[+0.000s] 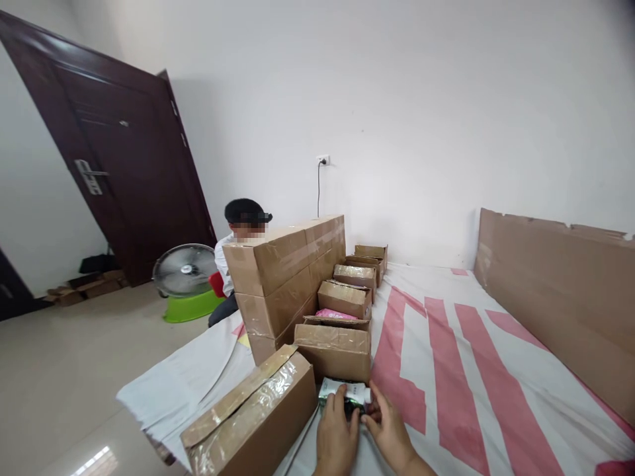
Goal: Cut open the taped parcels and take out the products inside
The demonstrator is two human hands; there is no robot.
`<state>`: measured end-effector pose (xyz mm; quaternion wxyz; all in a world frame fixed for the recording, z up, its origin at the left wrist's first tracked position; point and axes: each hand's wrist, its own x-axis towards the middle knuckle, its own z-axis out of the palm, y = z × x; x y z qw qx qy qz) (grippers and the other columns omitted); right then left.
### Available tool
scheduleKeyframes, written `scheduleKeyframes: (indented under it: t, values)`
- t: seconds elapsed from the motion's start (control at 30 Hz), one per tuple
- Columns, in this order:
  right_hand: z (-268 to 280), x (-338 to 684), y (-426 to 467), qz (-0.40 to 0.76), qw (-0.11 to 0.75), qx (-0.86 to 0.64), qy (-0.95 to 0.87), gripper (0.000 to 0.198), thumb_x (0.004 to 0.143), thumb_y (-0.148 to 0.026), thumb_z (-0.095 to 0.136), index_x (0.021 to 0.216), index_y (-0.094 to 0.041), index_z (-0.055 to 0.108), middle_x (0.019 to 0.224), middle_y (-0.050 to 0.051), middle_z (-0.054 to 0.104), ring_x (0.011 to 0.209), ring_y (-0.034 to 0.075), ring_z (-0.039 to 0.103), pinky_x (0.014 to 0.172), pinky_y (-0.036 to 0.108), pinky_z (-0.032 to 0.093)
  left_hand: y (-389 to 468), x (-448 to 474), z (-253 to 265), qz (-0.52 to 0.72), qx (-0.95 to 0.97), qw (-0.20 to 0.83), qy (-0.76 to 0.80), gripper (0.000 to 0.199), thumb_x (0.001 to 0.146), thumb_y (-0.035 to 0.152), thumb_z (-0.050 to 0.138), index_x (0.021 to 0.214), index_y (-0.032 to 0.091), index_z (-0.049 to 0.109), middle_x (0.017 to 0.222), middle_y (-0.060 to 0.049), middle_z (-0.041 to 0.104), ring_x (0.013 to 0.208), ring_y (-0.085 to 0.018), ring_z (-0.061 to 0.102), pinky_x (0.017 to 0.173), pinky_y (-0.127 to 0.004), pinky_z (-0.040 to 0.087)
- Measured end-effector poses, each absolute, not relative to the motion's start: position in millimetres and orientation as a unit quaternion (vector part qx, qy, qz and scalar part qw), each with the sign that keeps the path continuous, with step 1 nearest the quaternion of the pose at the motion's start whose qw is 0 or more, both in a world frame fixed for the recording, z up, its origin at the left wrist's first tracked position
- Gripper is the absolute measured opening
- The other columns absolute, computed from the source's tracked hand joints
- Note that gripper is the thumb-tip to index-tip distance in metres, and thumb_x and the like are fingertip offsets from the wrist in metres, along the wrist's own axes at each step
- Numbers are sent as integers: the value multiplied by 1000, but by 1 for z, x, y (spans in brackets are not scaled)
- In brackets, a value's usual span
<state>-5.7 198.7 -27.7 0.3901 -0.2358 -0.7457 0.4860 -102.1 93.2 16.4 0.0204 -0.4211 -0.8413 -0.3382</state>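
Low in the view, my left hand (pixel 337 433) is closed over a white-and-green tube (pixel 333 386) that has a white cap at its right end. The fingers of my right hand (pixel 389 426) curl around the capped end, with the index finger beside the cap. Both hands stay close together over the cloth. Just beyond the tube stands an open cardboard box (pixel 333 350). To the left of my hands lies a long taped box (pixel 258 413). Part of the tube is hidden under my fingers.
A row of open boxes (pixel 344 299), one holding a pink package (pixel 336 314), runs toward the wall beside stacked cartons (pixel 282 277). Behind the stack sits a person (pixel 225 271) near a fan (pixel 184 270). A cardboard sheet (pixel 555 291) stands along the right side.
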Motion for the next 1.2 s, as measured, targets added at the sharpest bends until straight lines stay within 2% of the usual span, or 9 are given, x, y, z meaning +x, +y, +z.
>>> scheduleKeyframes:
  t: [0.13,0.27,0.37,0.47,0.63,0.8,0.9,1.03,1.2]
  values:
    - [-21,-2,196,465,357,-198,-786,61,73,-23,59,134,-22,51,115,9,66,94,23,65,83,36,55,93,-100,15,-345,-391,40,-852,39,90,18,39,127,11,49,110,-14,56,100,-26,60,86,-37,48]
    - [-19,-1,192,436,378,-221,-786,58,81,-27,52,138,-20,43,129,11,59,100,21,64,84,33,55,97,-95,14,-355,-376,52,-854,44,90,30,46,129,10,45,113,-15,51,106,-29,56,91,-40,45]
    - [-18,-1,190,419,389,-244,-783,51,85,-28,47,135,-17,43,121,13,62,91,20,65,79,33,56,101,-97,19,-350,-366,43,-861,43,85,29,53,124,11,48,111,-13,50,106,-28,55,91,-38,44]
    - [-16,0,188,406,387,-235,-794,44,82,-24,48,125,-17,50,112,12,65,82,19,65,79,34,55,105,-105,28,-337,-363,27,-868,38,83,26,57,118,13,51,108,-11,50,103,-28,56,88,-36,44]
    - [-15,0,186,400,391,-227,-797,37,79,-21,50,116,-20,55,104,9,66,83,20,64,78,35,55,115,-122,35,-321,-373,29,-870,33,80,25,60,111,14,55,105,-11,50,101,-27,55,87,-35,43]
    - [-17,-1,187,394,393,-229,-799,43,81,-22,48,125,-18,47,103,9,66,78,19,65,76,34,56,135,-137,37,-307,-389,39,-868,33,80,26,60,109,14,56,106,-11,51,100,-26,56,86,-35,43]
    - [-19,-1,187,404,394,-232,-792,46,85,-23,45,130,-17,38,103,9,66,77,17,66,75,32,56,148,-148,36,-299,-397,46,-866,36,82,28,59,113,13,56,108,-12,51,103,-26,56,87,-34,43]
    - [-17,0,188,404,393,-229,-793,32,86,-22,44,118,-19,44,99,9,68,91,19,67,81,32,54,156,-157,30,-287,-407,65,-865,48,84,25,57,129,13,48,114,-13,52,109,-27,54,92,-35,42]
    - [-8,1,187,390,385,-234,-803,27,84,-19,41,110,-19,51,95,8,69,91,21,67,83,34,53,153,-157,26,-273,-426,91,-858,62,83,20,56,141,17,35,119,-13,53,111,-26,54,93,-35,43]
